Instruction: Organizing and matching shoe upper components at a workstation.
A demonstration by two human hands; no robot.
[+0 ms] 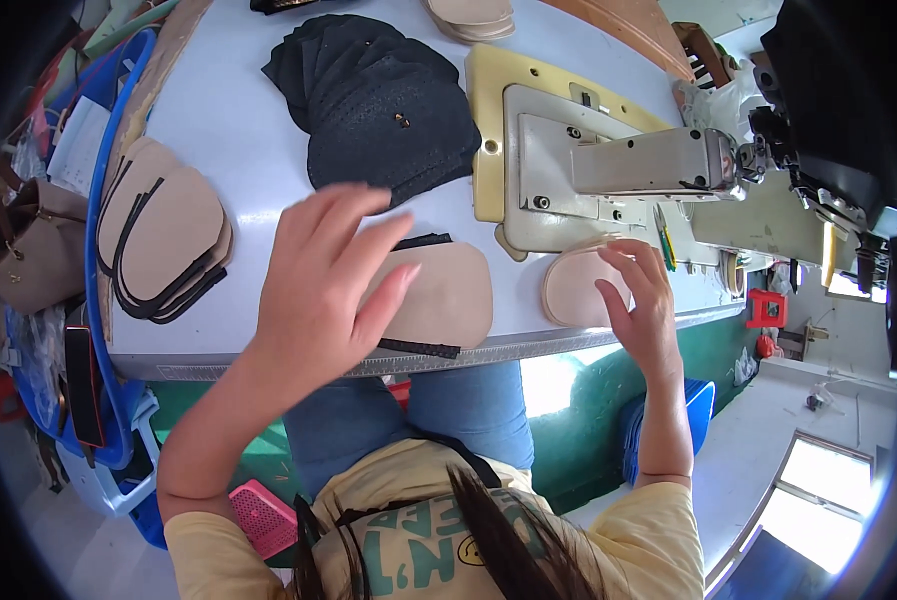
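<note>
My left hand [318, 285] hovers with fingers spread and holds nothing. It partly covers a beige rounded panel [446, 295] lying flat at the table's front edge, with black strips [423, 348] along its near and far sides. Beyond that hand lies a fanned pile of black rounded panels [388, 110], the top one bearing a small metal fitting. On the right, my right hand [643, 300] is at the edge of a small stack of beige rounded panels [573, 290]. Its thumb and fingers are apart; whether they touch the stack I cannot tell.
A sewing machine [618, 165] with a cream base stands right of the black pile. More beige panels with black strips [163, 235] lie at left, beside a blue-rimmed bin [98, 220] and a taupe handbag [43, 245]. Another beige stack [471, 15] sits at the far side.
</note>
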